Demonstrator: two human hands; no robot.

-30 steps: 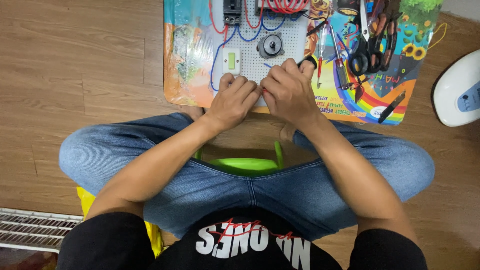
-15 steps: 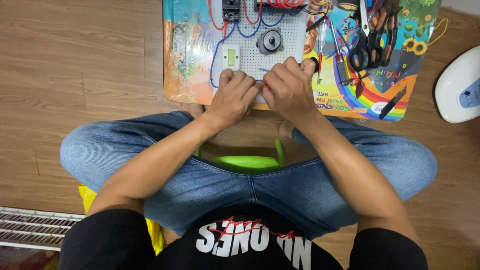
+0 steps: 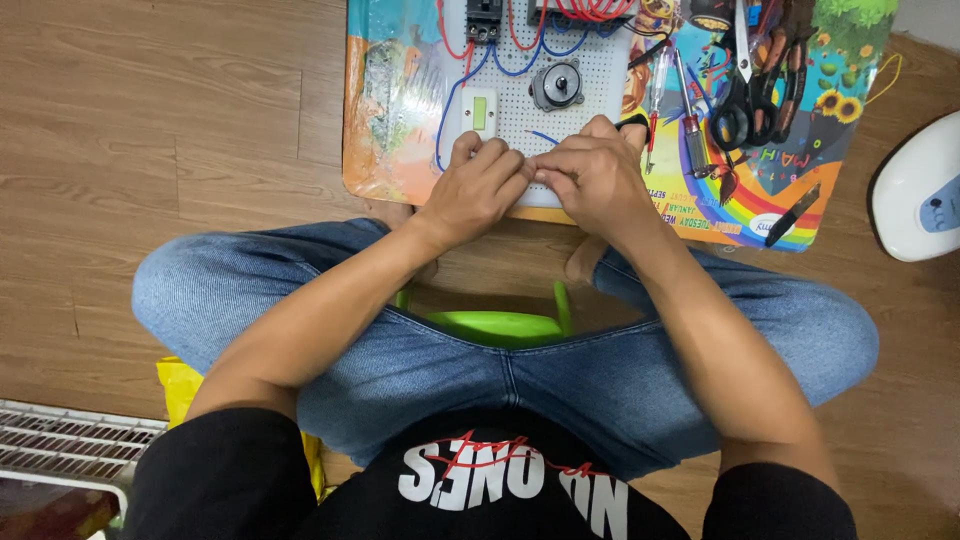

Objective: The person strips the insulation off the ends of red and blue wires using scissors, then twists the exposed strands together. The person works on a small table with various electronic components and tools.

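Fingertips meet at the near edge of the white perforated plastic wiring board [image 3: 525,105], where my left hand [image 3: 478,190] and my right hand [image 3: 595,180] come together, knuckles up and fingers curled down. Both wrists bend slightly inward, forearms running back over my blue denim knees, so the two hands form a shallow wedge pointing away from me. The pinch itself sits between the two sets of fingertips, and both hands are closed narrow around something very small there; what it is I cannot tell, because the fingers cover it. A thin blue wire [image 3: 541,136] runs across the board just beyond my right fingertips and seems to lead toward the pinch.

Just beyond my left hand sits a white rocker switch with a green centre [image 3: 480,113], and beyond my right hand, a little farther out, a round grey metal dial [image 3: 557,85]. The board lies on a colourful printed cardboard sheet [image 3: 390,110] on the wooden floor. To the right of my right hand, well apart from the pinch, lie a red-handled screwdriver [image 3: 690,125] and black-handled scissors [image 3: 738,95]. Farther right stands a white rounded plastic appliance [image 3: 920,190]. Below my wrists, between my legs, shows a bright green plastic stool [image 3: 495,325].
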